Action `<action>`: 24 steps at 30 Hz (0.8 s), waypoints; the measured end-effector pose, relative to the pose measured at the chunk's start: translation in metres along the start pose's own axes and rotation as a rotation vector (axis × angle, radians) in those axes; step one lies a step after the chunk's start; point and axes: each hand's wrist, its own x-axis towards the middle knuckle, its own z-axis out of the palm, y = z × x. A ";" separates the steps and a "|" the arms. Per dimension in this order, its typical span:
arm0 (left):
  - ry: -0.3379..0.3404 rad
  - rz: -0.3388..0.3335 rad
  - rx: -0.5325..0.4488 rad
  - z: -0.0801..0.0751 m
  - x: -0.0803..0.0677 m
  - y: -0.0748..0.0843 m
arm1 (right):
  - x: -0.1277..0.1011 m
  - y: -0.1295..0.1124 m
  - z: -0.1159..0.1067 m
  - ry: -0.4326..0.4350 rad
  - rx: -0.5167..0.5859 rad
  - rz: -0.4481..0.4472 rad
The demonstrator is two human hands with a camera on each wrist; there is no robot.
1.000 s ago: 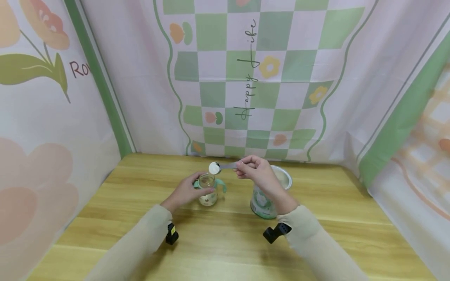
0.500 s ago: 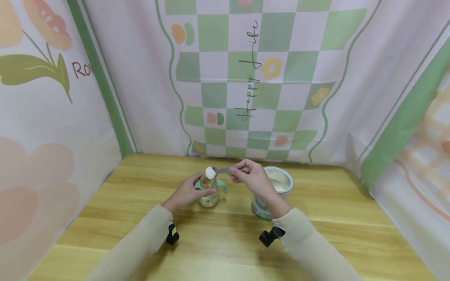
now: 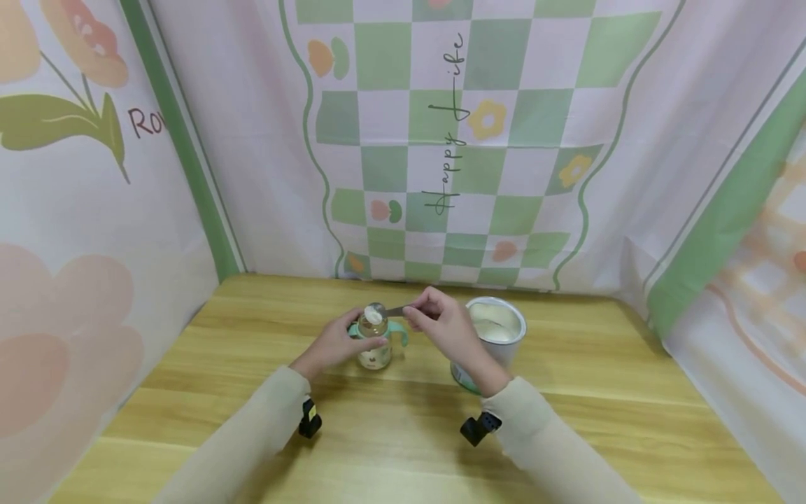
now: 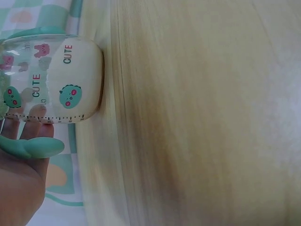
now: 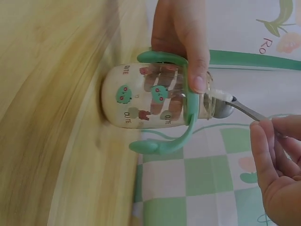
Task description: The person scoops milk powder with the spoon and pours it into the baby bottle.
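Observation:
A clear baby bottle [image 3: 376,355] with green handles and cartoon prints stands upright on the table, its mouth uncovered. Off-white contents fill its lower part in the left wrist view. My left hand [image 3: 336,345] grips it around the neck, thumb across the near side. Between thumb and fingers my right hand [image 3: 441,325] pinches the handle of a metal spoon [image 5: 247,111]. The spoon's bowl is tipped at the bottle's mouth, and white powder [image 5: 221,94] slides off it into the opening. To the right stands an open tin [image 3: 506,353] of pale powder, partly behind the right wrist.
The wooden table [image 3: 390,448] runs back to a checked green and white curtain [image 3: 434,168]. More printed cloth hangs at the left and right sides. A black camera is strapped on each wrist, over beige sleeves.
My right hand has moved left and slightly down, bringing the spoon from above the bottle to its mouth and tilting it. More of the tin now shows. My left hand stays on the bottle.

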 end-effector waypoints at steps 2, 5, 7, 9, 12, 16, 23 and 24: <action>-0.002 0.003 0.003 0.000 0.000 0.000 | -0.001 -0.001 0.001 -0.002 -0.028 -0.021; -0.006 0.005 0.003 -0.001 0.001 0.000 | -0.002 0.001 0.003 -0.008 -0.076 -0.060; -0.007 0.011 0.000 -0.001 0.001 -0.001 | -0.003 0.003 0.005 -0.010 -0.122 -0.109; -0.009 0.015 -0.004 -0.001 0.002 -0.002 | -0.004 0.006 0.007 -0.001 -0.181 -0.176; -0.011 0.019 -0.006 0.000 0.002 -0.004 | -0.005 0.010 0.010 0.027 -0.297 -0.297; -0.015 0.020 -0.001 0.000 0.003 -0.004 | -0.006 0.010 0.011 0.065 -0.423 -0.429; -0.028 0.018 -0.003 -0.001 0.003 -0.004 | -0.009 0.011 0.010 0.070 -0.590 -0.597; -0.029 0.017 -0.008 -0.001 0.002 -0.004 | -0.009 0.011 0.009 0.067 -0.602 -0.610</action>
